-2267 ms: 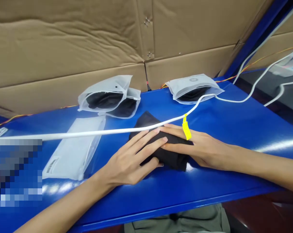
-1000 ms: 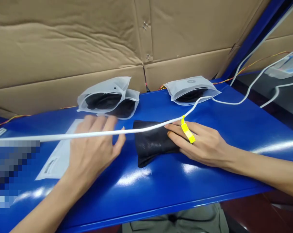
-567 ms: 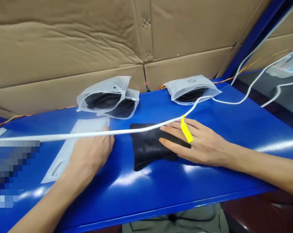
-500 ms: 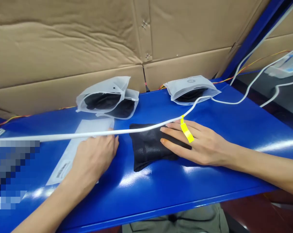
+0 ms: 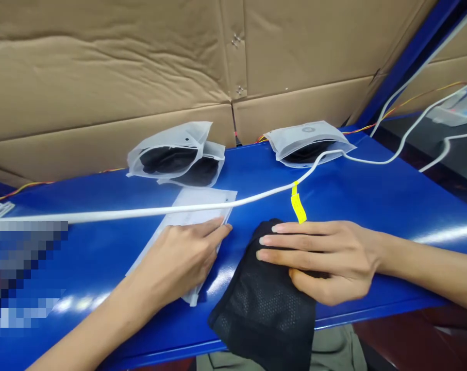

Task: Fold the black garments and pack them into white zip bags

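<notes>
The cloth [image 5: 272,314] is black, patterned with small pale dots like mesh. The front bag [image 5: 202,197] is milky white with a dark dot near its corner. At the back, the left bag [image 5: 175,135] is also white, dotted black, while the right bag [image 5: 311,135] bears a grey round mark; black shows inside both. White runs along the cable [image 5: 102,214], its tag [image 5: 298,207] bright yellow. The table [image 5: 252,170] is glossy blue, the cardboard [image 5: 102,62] brown, the wires [image 5: 32,186] red and yellow, the trousers [image 5: 342,340] grey-green
</notes>
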`<state>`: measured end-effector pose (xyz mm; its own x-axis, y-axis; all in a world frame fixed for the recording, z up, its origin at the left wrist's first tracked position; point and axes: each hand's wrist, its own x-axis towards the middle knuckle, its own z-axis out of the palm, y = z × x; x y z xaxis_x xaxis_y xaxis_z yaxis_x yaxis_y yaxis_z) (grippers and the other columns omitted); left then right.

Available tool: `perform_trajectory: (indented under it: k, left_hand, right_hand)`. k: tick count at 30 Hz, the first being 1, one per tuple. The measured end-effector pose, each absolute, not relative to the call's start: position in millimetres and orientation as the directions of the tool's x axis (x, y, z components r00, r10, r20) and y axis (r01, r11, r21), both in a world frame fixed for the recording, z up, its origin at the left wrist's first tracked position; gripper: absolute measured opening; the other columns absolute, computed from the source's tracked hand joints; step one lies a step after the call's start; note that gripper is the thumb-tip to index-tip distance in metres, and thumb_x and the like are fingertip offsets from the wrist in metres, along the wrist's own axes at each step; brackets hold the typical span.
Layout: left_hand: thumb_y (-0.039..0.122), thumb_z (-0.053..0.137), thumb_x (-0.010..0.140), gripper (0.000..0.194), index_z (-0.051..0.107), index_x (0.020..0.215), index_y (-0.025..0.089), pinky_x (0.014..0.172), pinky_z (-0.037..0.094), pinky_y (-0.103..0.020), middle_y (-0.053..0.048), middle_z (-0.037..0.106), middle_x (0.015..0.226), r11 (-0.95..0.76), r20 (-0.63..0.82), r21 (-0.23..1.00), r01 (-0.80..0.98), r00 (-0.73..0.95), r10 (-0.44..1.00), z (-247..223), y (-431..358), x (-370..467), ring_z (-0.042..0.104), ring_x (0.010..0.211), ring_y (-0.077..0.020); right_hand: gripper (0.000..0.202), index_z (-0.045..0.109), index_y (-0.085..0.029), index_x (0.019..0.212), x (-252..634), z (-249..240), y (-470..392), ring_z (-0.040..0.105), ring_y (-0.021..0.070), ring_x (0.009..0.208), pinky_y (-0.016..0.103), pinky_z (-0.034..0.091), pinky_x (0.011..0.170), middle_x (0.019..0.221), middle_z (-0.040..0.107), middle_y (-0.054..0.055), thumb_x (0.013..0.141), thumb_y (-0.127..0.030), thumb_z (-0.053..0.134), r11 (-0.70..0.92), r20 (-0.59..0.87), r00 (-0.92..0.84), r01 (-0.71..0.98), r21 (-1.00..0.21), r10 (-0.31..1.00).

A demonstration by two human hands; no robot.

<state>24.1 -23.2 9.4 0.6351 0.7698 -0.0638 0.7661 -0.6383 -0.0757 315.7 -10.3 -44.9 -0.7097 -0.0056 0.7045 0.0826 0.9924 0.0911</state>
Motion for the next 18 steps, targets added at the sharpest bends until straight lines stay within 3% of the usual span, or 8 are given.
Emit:
perform_trajectory:
  k: [2, 4, 8, 13, 16, 18]
  left_hand:
    - [0.005, 0.048, 0.095, 0.043, 0.073, 0.127, 0.021, 0.064, 0.062, -0.03, -0.008, 0.083, 0.119, -0.733, 0.023, -0.008, 0.68, 0.733, 0.679, 6.4, -22.0, 21.0, 0.083, 0.085, -0.0254]
    - [0.005, 0.043, 0.099, 0.042, 0.072, 0.127, 0.019, 0.08, 0.066, -0.029, -0.008, 0.082, 0.125, -0.811, 0.07, 0.076, 0.58, 0.808, 0.585, 4.4, -20.0, 20.1, 0.083, 0.1, -0.0232]
    - [0.004, 0.043, 0.103, 0.04, 0.072, 0.128, 0.016, 0.111, 0.058, -0.026, -0.008, 0.079, 0.134, -0.879, 0.102, 0.238, 0.413, 0.89, 0.445, -0.9, -13.0, 19.2, 0.076, 0.124, -0.0187]
    - [0.002, 0.047, 0.102, 0.05, 0.067, 0.144, 0.022, 0.123, 0.05, -0.043, -0.013, 0.062, 0.158, -0.852, 0.09, 0.128, 0.508, 0.849, 0.52, -14.9, -6.0, 11.2, 0.059, 0.147, -0.0291]
    - [-0.001, 0.043, 0.101, 0.067, 0.053, 0.159, 0.031, 0.122, 0.05, -0.05, -0.01, 0.053, 0.166, -0.809, 0.042, 0.094, 0.58, 0.81, 0.585, -19.4, -5.9, 6.2, 0.051, 0.152, -0.0321]
    - [0.0, 0.043, 0.102, 0.069, 0.049, 0.161, 0.035, 0.121, 0.051, -0.046, -0.008, 0.054, 0.165, -0.789, 0.027, 0.112, 0.604, 0.792, 0.61, -18.9, -6.7, 4.1, 0.055, 0.15, -0.0294]
  right_hand:
    - [0.023, 0.077, -0.01, 0.109, 316.7, -46.5, -12.0, 0.071, 0.0211, 0.131, 0.037, 0.054, 0.122, 0.132, 0.078, 0.011, 0.09, -0.006, 0.064, 0.991, 0.7, -0.714, 0.089, 0.095, -0.003]
    - [0.025, 0.078, -0.013, 0.11, 317.3, -46.4, -14.5, 0.07, 0.017, 0.131, 0.033, 0.054, 0.122, 0.133, 0.078, 0.007, 0.09, -0.005, 0.065, 0.99, 0.698, -0.715, 0.114, 0.08, 0.026]
    - [0.025, 0.079, -0.017, 0.106, 314.0, -44.3, -23.7, 0.074, 0.012, 0.123, 0.025, 0.056, 0.117, 0.121, 0.082, 0.003, 0.09, -0.002, 0.065, 0.988, 0.746, -0.657, 0.152, -0.008, 0.107]
    - [0.03, 0.077, -0.01, 0.112, 310.9, -47.5, -30.6, 0.077, 0.0135, 0.117, 0.024, 0.059, 0.114, 0.116, 0.084, 0.004, 0.088, 0.002, 0.064, 0.973, 0.762, -0.614, 0.214, -0.09, 0.206]
    - [0.027, 0.079, -0.014, 0.112, 313.2, -49.2, -26.0, 0.076, 0.0152, 0.121, 0.025, 0.06, 0.113, 0.12, 0.083, 0.005, 0.09, -0.003, 0.067, 0.978, 0.761, -0.631, 0.209, -0.021, 0.152]
    - [0.023, 0.08, -0.021, 0.11, 315.6, -48.4, -21.0, 0.075, 0.0176, 0.123, 0.03, 0.061, 0.112, 0.122, 0.082, 0.004, 0.09, -0.011, 0.074, 0.984, 0.763, -0.645, 0.159, 0.082, 0.041]
